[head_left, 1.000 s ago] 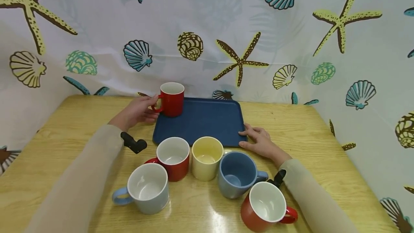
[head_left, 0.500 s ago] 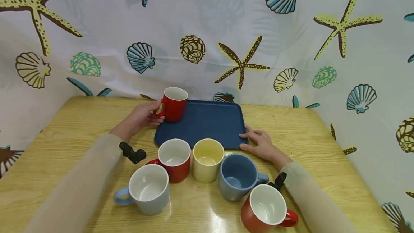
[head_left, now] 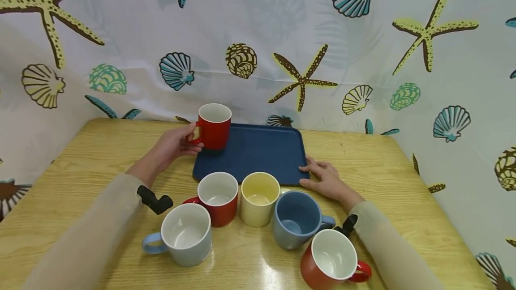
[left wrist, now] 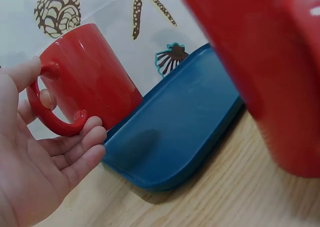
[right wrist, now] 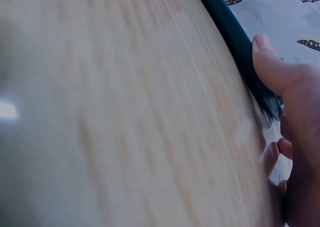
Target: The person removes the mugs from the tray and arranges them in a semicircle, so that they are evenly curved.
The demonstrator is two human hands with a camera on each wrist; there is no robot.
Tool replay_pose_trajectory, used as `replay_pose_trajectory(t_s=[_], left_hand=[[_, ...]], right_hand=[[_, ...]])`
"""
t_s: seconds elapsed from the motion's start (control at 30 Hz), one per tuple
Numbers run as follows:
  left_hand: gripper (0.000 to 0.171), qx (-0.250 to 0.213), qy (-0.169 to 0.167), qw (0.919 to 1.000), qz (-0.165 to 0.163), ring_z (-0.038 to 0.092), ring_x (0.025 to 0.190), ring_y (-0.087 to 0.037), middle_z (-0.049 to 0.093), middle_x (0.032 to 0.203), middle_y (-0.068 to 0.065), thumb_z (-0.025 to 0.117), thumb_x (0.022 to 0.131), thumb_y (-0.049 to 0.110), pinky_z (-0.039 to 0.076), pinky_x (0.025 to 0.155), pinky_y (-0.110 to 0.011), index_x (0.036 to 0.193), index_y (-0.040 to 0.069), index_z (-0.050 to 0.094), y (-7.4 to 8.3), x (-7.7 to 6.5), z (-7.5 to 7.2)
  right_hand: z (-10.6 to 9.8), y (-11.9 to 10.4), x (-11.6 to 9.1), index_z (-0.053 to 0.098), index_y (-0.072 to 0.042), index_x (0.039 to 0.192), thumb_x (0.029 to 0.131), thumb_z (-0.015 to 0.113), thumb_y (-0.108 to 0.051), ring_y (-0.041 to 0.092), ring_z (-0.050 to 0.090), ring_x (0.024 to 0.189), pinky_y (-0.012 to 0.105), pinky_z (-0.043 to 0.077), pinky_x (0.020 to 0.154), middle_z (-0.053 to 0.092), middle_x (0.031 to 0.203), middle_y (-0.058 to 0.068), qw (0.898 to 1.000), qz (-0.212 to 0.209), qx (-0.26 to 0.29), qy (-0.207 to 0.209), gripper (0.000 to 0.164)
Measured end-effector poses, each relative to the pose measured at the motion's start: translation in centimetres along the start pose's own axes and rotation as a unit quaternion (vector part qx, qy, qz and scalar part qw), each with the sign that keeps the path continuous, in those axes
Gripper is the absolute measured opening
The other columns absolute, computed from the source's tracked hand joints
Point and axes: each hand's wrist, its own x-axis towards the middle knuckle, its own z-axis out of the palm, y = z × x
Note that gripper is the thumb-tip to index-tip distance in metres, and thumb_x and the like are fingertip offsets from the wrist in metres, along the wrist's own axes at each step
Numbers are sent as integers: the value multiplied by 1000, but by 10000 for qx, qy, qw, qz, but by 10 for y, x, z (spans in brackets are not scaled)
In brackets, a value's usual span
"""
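Note:
By its handle my left hand (head_left: pixel 175 143) holds a tall red mug (head_left: pixel 215 128) with a white inside, almost upright. The mug is close over the left end of a navy blue tray (head_left: pixel 262 151), and in the left wrist view a dark shadow lies on the tray below it. My thumb and fingers (left wrist: pixel 89 152) are around the handle, some fingertips under its lower end. At the tray's near right corner, my right hand (head_left: pixel 324 180) grips the edge; its thumb (right wrist: pixel 265 62) lies along the tray's side in the right wrist view.
Several mugs stand before the tray: a light blue one (head_left: pixel 191 247), a red one (head_left: pixel 223 213), a yellow one (head_left: pixel 254 216), a blue one (head_left: pixel 288 234) and another red one (head_left: pixel 316 267). A shell-patterned cloth (head_left: pixel 242 8) hangs behind the wooden table (head_left: pixel 387 169).
Over the last half second my left hand has shifted the held red mug slightly left and up, its wrist swinging left. My right hand stays at the tray corner. The other mugs have not moved.

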Motion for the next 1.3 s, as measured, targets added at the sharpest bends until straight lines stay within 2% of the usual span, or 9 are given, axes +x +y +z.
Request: replay_pose_trajectory(t_s=[0.17, 0.4, 0.63, 0.8, 1.07, 1.3], left_hand=[[50, -120, -23, 9998, 161, 64, 92, -27, 61, 101, -17, 46, 93, 50, 50, 86, -35, 89, 0, 43, 2, -12, 0], [46, -615, -149, 9977, 227, 64, 94, -26, 64, 102, -15, 47, 95, 45, 50, 85, -32, 87, 0, 44, 5, -27, -2], [42, -456, -92, 9984, 317, 63, 99, -28, 65, 103, -12, 45, 96, 44, 51, 84, -30, 83, 4, 46, 6, -43, -5], [42, -314, -61, 9984, 457, 64, 97, -25, 66, 103, -10, 44, 96, 44, 51, 83, -29, 84, 3, 46, 7, -56, -8], [40, -604, -128, 9964, 587, 65, 94, -23, 68, 97, -10, 44, 97, 40, 51, 81, -29, 82, 3, 47, 8, -73, -12], [37, -734, -121, 9948, 700, 67, 91, -20, 69, 95, -8, 43, 99, 35, 52, 80, -27, 82, 2, 47, 3, -84, -17]], right_hand=[[1, -1, -1, 52, -21, 134, 86, 57, -53, 31, 17, 132, 57, 7, 104, 13, 155, 2, 10000, -18, 8, -5, 58], [1, 0, -1, 52, -20, 134, 86, 57, -52, 31, 16, 132, 58, 7, 104, 13, 155, 2, 10000, 18, 56, 18, 57], [1, 0, -1, 52, -20, 133, 87, 58, -50, 31, 17, 132, 59, 6, 103, 13, 155, 2, 10000, -31, 45, 35, 55], [2, 0, -2, 52, -20, 133, 87, 58, -50, 31, 17, 132, 58, 6, 103, 13, 155, 2, 10000, -44, 52, 41, 55], [1, 0, -2, 52, -19, 133, 87, 58, -48, 31, 18, 131, 57, 7, 104, 14, 154, 3, 9999, -82, 33, 83, 54], [2, 0, -2, 52, -20, 133, 87, 58, -48, 30, 18, 131, 57, 8, 103, 14, 154, 2, 9999, -80, 21, 77, 54]])
